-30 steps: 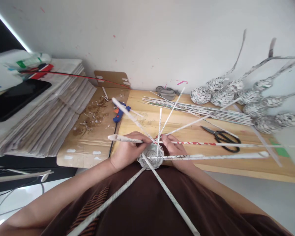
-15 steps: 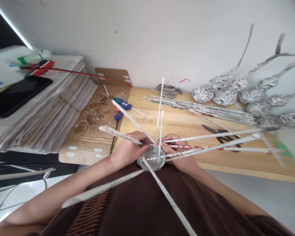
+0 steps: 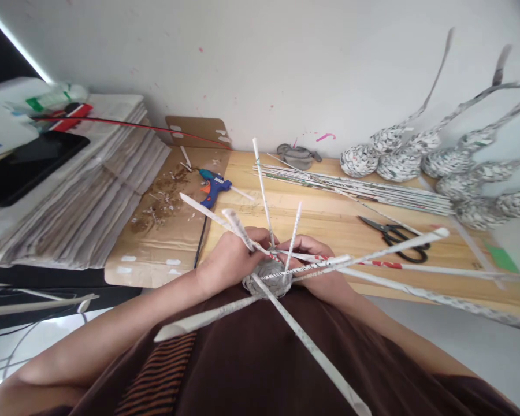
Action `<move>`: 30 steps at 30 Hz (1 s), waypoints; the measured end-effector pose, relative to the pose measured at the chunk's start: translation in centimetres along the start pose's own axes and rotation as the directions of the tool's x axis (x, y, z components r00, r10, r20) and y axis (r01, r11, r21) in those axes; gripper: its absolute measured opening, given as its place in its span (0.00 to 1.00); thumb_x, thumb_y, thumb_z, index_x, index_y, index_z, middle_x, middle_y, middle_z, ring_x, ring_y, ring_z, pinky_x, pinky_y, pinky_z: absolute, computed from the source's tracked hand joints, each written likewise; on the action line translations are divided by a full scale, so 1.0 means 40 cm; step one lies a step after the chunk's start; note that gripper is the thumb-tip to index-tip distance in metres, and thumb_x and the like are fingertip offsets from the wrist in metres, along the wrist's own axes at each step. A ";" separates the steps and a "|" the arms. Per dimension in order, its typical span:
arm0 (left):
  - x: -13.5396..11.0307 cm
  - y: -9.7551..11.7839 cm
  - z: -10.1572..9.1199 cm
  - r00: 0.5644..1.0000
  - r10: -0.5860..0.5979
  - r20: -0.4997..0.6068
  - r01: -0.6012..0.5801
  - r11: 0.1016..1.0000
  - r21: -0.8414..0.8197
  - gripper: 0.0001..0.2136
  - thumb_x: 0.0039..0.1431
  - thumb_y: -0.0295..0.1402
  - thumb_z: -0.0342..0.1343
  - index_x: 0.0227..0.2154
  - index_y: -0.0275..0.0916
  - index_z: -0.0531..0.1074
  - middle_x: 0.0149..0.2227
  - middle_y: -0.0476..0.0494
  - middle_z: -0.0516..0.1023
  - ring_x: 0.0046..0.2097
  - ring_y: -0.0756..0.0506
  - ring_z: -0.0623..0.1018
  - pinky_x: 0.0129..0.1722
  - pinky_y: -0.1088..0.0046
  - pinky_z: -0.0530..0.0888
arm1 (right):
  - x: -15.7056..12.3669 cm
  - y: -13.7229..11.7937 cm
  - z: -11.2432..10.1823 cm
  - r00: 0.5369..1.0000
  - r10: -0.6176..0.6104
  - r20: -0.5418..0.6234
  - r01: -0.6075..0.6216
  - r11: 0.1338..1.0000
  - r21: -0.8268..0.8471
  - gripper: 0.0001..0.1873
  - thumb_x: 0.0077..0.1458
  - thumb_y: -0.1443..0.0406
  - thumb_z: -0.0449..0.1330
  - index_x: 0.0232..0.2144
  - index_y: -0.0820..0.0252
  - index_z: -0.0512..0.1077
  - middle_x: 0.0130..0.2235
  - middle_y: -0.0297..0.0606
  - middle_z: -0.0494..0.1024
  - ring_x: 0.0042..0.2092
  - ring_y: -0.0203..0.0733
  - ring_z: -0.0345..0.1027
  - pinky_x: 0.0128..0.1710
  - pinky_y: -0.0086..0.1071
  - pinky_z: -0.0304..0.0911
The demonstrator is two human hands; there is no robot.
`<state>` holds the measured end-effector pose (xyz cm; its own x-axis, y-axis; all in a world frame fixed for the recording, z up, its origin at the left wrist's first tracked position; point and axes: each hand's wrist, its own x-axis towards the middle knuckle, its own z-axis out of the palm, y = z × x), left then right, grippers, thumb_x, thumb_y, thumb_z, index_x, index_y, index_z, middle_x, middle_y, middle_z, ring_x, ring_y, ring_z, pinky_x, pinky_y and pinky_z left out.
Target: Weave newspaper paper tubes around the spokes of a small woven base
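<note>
A small round basket woven of rolled newspaper (image 3: 266, 281) rests against my brown shirt, its long paper tubes sticking out on all sides. My left hand (image 3: 234, 257) is closed on the far left part of its rim, the fingertips pinching the base of the paper tubes. Across from it, my right hand (image 3: 314, 266) is closed around the far right side, thumb and fingers at a red-and-white paper tube (image 3: 381, 264) that runs out to the right. The fingertips of both hands nearly meet at the far rim and partly hide it.
Scissors (image 3: 398, 240) and a bundle of paper tubes (image 3: 355, 190) lie on the wooden table. A blue glue gun (image 3: 216, 188) is on cardboard (image 3: 143, 260) beside stacked newspapers (image 3: 125, 167) bearing a phone (image 3: 34, 167). Several woven paper pieces (image 3: 398, 164) stand at the back right.
The basket has turned slightly and its tubes have shifted. One long tube on the right has swung down toward me, uncovering the scissors. Both hands stay closed at the rim.
</note>
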<state>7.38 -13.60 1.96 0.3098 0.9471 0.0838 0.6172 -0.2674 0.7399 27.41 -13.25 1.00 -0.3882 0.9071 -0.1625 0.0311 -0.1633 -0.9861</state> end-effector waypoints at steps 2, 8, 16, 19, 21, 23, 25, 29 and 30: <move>-0.002 0.003 0.001 0.999 -0.022 -0.026 0.021 0.999 -0.033 0.06 0.55 0.23 0.60 0.33 0.40 0.78 0.33 0.48 0.83 0.37 0.47 0.81 0.38 0.72 0.73 | 0.000 -0.005 0.001 1.000 0.000 -0.001 0.000 1.000 0.002 0.13 0.50 0.56 0.70 0.33 0.60 0.77 0.33 0.38 0.82 0.31 0.39 0.73 0.31 0.33 0.67; 0.007 0.011 -0.006 0.993 0.037 -0.113 -0.041 0.999 -0.029 0.07 0.57 0.22 0.56 0.29 0.38 0.76 0.29 0.49 0.81 0.33 0.49 0.79 0.35 0.75 0.72 | 0.032 0.009 -0.011 1.000 -0.029 0.000 0.029 0.999 -0.041 0.11 0.52 0.57 0.68 0.34 0.58 0.77 0.34 0.37 0.81 0.33 0.40 0.73 0.32 0.33 0.67; 0.080 -0.042 -0.062 0.964 -0.006 -0.268 0.005 1.000 -0.002 0.04 0.56 0.26 0.57 0.27 0.38 0.74 0.26 0.50 0.77 0.30 0.49 0.74 0.32 0.75 0.68 | 0.138 -0.012 -0.013 0.992 0.004 0.127 -0.043 0.951 0.305 0.12 0.49 0.62 0.67 0.39 0.52 0.80 0.38 0.33 0.83 0.42 0.44 0.77 0.46 0.38 0.70; 0.107 -0.055 -0.070 0.956 0.001 -0.294 0.004 1.000 0.016 0.02 0.53 0.26 0.58 0.27 0.37 0.74 0.27 0.50 0.77 0.30 0.49 0.75 0.32 0.74 0.69 | 0.163 -0.031 -0.004 0.971 0.047 0.235 -0.118 0.947 0.297 0.17 0.46 0.66 0.68 0.42 0.54 0.79 0.41 0.34 0.83 0.41 0.42 0.76 0.42 0.34 0.70; 0.124 -0.062 -0.069 0.957 0.004 -0.291 -0.002 1.000 0.007 0.02 0.53 0.26 0.57 0.26 0.37 0.73 0.27 0.49 0.78 0.31 0.48 0.75 0.32 0.74 0.69 | 0.183 -0.033 0.001 0.968 0.089 0.237 -0.150 0.956 0.253 0.18 0.42 0.68 0.68 0.40 0.57 0.80 0.38 0.35 0.84 0.38 0.42 0.76 0.39 0.34 0.70; 0.139 -0.069 -0.066 0.961 -0.006 -0.277 0.000 1.000 -0.021 0.02 0.52 0.27 0.58 0.25 0.37 0.73 0.25 0.50 0.77 0.30 0.49 0.75 0.32 0.74 0.69 | 0.205 -0.026 0.006 0.974 0.110 0.199 -0.150 0.968 0.202 0.15 0.41 0.67 0.68 0.36 0.58 0.80 0.34 0.36 0.83 0.35 0.42 0.76 0.38 0.35 0.71; 0.152 -0.074 -0.064 0.964 -0.025 -0.266 0.016 0.999 -0.036 0.03 0.52 0.27 0.59 0.25 0.37 0.72 0.24 0.50 0.76 0.29 0.49 0.74 0.30 0.75 0.69 | 0.228 -0.015 0.010 0.990 0.091 0.109 -0.109 0.978 0.179 0.10 0.41 0.64 0.69 0.31 0.58 0.79 0.30 0.36 0.83 0.33 0.43 0.75 0.37 0.37 0.71; 0.168 -0.078 -0.063 0.965 -0.049 -0.256 0.045 0.999 -0.019 0.03 0.51 0.27 0.59 0.25 0.37 0.72 0.24 0.50 0.75 0.29 0.49 0.74 0.29 0.75 0.67 | 0.260 0.004 0.017 0.999 0.041 0.018 -0.043 0.980 0.192 0.13 0.41 0.58 0.71 0.29 0.59 0.78 0.30 0.37 0.83 0.33 0.44 0.76 0.36 0.37 0.70; 0.170 -0.079 -0.063 0.965 -0.052 -0.256 0.045 0.998 -0.032 0.03 0.51 0.27 0.59 0.25 0.37 0.72 0.24 0.50 0.75 0.29 0.49 0.73 0.29 0.75 0.67 | 0.264 0.008 0.019 0.999 0.041 0.008 -0.042 0.978 0.205 0.15 0.40 0.58 0.72 0.31 0.59 0.79 0.31 0.38 0.84 0.33 0.44 0.76 0.36 0.37 0.70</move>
<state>5.71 -5.85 1.88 0.0817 0.9735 0.2135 0.6073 -0.2185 0.7639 22.62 -3.99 -0.99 -0.3937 0.8967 -0.2024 -0.1420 -0.2768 -0.9504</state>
